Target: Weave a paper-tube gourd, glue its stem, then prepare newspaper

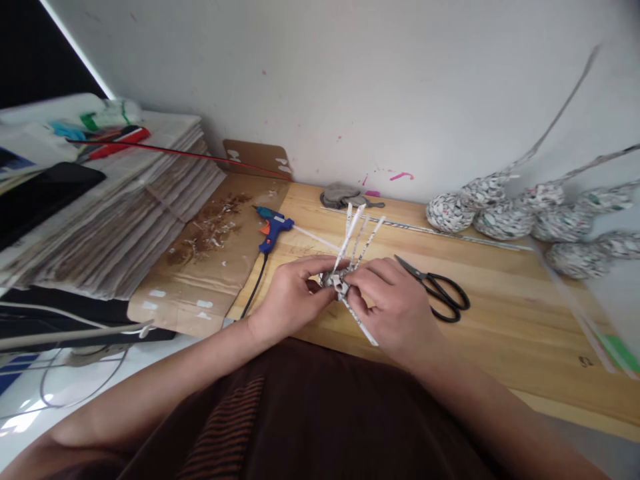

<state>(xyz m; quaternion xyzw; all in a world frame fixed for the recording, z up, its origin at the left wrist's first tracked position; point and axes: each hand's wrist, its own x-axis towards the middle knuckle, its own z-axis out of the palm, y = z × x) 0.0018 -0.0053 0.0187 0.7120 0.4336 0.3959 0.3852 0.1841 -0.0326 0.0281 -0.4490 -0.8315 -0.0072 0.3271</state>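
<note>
Between my hands is a small woven piece of rolled-paper strips (339, 283), with several thin printed-paper strips standing up from it and one pointing down toward me. My left hand (295, 290) pinches its left side between thumb and fingers. On the right side my right hand (393, 300) is closed on the same piece, its fingertips at the woven knot. The fingers cover part of the weave. Just beyond my right hand lie black-handled scissors (440, 290), slightly apart. A blue glue gun (274, 230) with a glue stick in its back rests to the left.
Several woven paper gourd shapes (505, 217) with long stems line the wall at right. A tall newspaper stack (150, 207) stands left, beside stained cardboard (200, 260) with scraps. A grey cloth-like item (345, 195) and a long paper strip (425, 230) lie at the back.
</note>
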